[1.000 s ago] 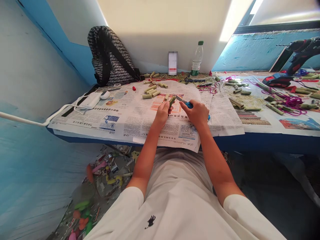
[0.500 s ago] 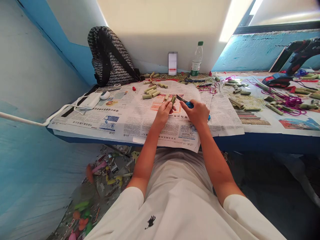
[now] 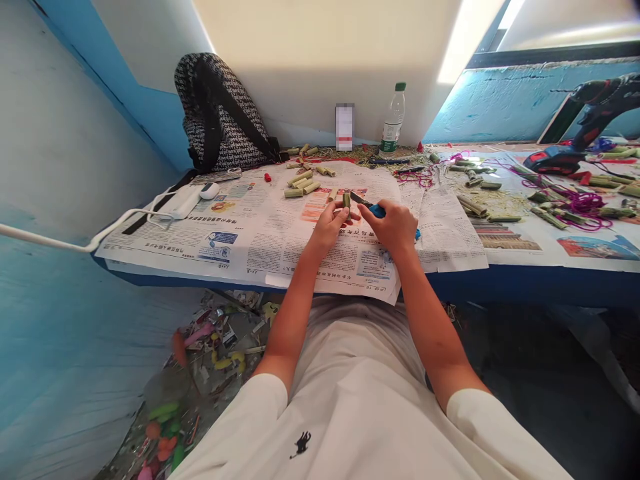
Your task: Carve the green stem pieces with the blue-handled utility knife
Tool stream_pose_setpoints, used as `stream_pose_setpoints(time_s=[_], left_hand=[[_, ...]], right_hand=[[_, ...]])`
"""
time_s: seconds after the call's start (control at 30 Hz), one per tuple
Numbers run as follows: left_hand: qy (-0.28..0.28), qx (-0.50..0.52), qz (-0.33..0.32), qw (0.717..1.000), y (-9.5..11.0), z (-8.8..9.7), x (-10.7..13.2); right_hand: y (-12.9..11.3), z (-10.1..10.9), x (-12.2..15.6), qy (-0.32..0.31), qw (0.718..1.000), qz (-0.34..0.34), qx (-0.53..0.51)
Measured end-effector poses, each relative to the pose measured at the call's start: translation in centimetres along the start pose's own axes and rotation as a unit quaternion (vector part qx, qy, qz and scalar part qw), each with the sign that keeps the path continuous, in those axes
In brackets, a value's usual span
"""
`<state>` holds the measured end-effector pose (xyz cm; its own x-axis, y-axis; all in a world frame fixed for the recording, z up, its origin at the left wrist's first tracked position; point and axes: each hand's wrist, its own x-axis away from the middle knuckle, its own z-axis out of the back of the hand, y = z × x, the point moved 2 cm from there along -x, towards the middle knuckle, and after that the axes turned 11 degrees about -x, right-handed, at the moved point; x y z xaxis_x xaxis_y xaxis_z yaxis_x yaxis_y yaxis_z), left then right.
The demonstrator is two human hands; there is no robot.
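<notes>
1. Stem piece (image 3: 347, 200), green and nearly upright, is pinched in the fingers of your left hand (image 3: 327, 225), above the tabletop (image 3: 525, 283) and the newspaper (image 3: 280, 233) spread beneath both your hands.
2. Patterned bag (image 3: 237, 123): beyond your left hand, off to its left.
3. Drill (image 3: 595, 123): well to the right of your right hand (image 3: 395, 225).
4. Bottle (image 3: 391, 133): beyond your right hand.
5. Knife (image 3: 370, 206): your right hand is wrapped around its blue handle, blade toward the stem piece; contact can't be told.
6. Pale cut pieces (image 3: 302, 183): beyond your left hand, slightly left.
</notes>
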<state>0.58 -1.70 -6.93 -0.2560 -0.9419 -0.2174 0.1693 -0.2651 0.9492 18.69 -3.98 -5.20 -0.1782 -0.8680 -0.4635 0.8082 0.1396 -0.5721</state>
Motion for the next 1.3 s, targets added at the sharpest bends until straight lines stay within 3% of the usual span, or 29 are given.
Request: stream_pose_setpoints(time_s=[0.33, 1.1, 1.3], left_hand=[[0.021, -0.024, -0.008, 0.999, -0.6, -0.1, -0.4], [0.044, -0.029, -0.002, 0.999, 0.5, -0.2, 0.2], [0.115, -0.008, -0.002, 0.993, 0.1, -0.1, -0.2]], right_hand=[[0.1, -0.1, -0.1, -0.030, 0.999, 0.012, 0.003], [0.3, -0.3, -0.2, -0.041, 0.999, 0.028, 0.000], [-0.1, -0.2, 0.0, -0.044, 0.998, 0.030, 0.013]])
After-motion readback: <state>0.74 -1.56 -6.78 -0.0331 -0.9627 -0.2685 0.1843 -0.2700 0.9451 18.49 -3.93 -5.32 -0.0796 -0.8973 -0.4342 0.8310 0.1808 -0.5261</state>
